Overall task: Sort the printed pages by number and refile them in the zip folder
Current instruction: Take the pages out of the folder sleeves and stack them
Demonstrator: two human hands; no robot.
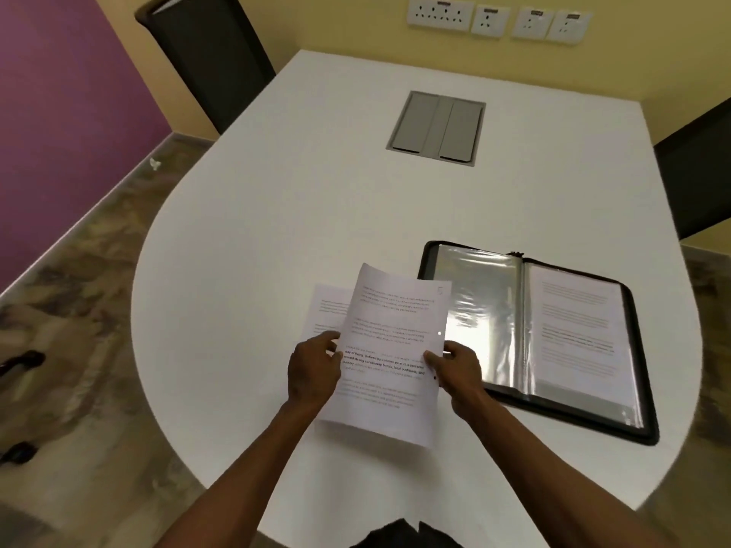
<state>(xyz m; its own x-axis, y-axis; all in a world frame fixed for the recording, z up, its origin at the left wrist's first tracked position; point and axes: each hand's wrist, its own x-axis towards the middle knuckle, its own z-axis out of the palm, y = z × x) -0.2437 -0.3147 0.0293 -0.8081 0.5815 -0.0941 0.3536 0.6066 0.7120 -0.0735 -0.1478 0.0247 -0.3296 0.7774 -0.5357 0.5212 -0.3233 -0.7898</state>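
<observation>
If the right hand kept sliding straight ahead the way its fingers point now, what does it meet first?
The right hand pinches the right edge of the held printed page, fingers pointing left across it. Going straight on, it would probably cross that sheet and meet the left hand gripping the opposite edge, though depth is unclear.

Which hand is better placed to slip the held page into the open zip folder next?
Probably the right hand: it pinches the page on the edge nearest the zip folder, which lies open to the right. The left hand is on the far side.

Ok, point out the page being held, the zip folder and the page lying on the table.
held page (389, 310), head view, upper printed area
zip folder (480, 310), head view, left clear sleeve
page on the table (328, 306), head view, exposed left part
</observation>
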